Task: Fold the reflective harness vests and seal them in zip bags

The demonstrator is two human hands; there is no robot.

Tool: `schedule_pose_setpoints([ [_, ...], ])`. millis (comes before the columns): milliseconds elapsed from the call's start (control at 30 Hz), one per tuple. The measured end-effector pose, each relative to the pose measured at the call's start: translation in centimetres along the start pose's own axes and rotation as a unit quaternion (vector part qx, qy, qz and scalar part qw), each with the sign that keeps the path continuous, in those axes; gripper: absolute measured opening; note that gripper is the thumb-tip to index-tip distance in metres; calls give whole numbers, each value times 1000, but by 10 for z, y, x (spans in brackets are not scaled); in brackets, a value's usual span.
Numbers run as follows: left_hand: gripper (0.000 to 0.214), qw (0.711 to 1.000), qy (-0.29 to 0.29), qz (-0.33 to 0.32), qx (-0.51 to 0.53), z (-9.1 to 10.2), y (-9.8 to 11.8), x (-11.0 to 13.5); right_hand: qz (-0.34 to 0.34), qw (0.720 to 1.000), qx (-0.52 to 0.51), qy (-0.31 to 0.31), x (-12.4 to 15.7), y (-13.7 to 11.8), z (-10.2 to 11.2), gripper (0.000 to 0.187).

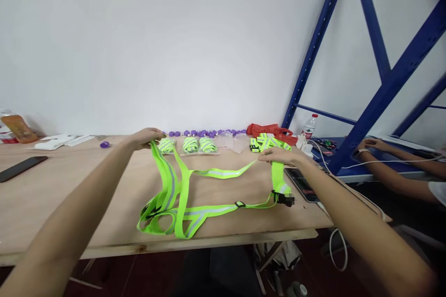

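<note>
A reflective harness vest point(184, 190) of neon yellow-green straps with silver stripes spreads between my hands, its lower straps resting on the wooden table point(114, 195). My left hand point(149, 136) is closed on straps at its upper left and lifts them off the table. At the upper right, my right hand point(277, 155) pinches another strap, stretching it out sideways. A black buckle point(284, 198) hangs below the right hand, near a black slider point(240, 204) on the lower strap. The fingertips of both hands are partly hidden.
Behind lie bagged strap rolls point(190, 145), purple items point(209, 133), clear bags point(232, 141), a folded vest point(268, 141) and a red bag point(273, 131). A tablet point(302, 184) and water bottle point(309, 126) stand right, by a blue frame point(390, 88). A phone point(21, 167) lies left. Another person's arms point(393, 158) show far right.
</note>
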State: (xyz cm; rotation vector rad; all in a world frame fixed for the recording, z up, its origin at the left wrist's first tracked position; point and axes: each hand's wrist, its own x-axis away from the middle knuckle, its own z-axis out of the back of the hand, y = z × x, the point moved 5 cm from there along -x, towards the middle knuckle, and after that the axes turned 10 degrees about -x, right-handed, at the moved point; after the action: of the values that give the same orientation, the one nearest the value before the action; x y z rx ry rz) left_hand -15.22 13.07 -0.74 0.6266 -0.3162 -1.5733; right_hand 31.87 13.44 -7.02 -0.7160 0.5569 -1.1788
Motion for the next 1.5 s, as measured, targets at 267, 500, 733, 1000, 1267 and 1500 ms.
schedule_pose_setpoints([
  [267, 38, 997, 58, -53, -22, -69, 23, 27, 3, 987, -16, 162, 35, 41, -8, 52],
  [500, 37, 934, -99, -307, -152, -157, 73, 171, -63, 994, -27, 81, 88, 98, -42, 43],
  [733, 37, 917, -75, -338, -198, -175, 36, 186, -112, 933, -327, 98, 97, 89, -35, 47],
  [1000, 34, 928, -41, -322, -184, -167, 13, 181, -163, 928, -335, 13, 112, 92, -18, 46],
  [1267, 28, 921, -22, -344, -182, -139, 13, 187, -126, 958, -237, 104, 108, 91, -13, 57],
  [1500, 28, 971, 124, -63, -196, -91, -43, 193, -105, 976, 19, 188, 104, 101, -1, 54],
])
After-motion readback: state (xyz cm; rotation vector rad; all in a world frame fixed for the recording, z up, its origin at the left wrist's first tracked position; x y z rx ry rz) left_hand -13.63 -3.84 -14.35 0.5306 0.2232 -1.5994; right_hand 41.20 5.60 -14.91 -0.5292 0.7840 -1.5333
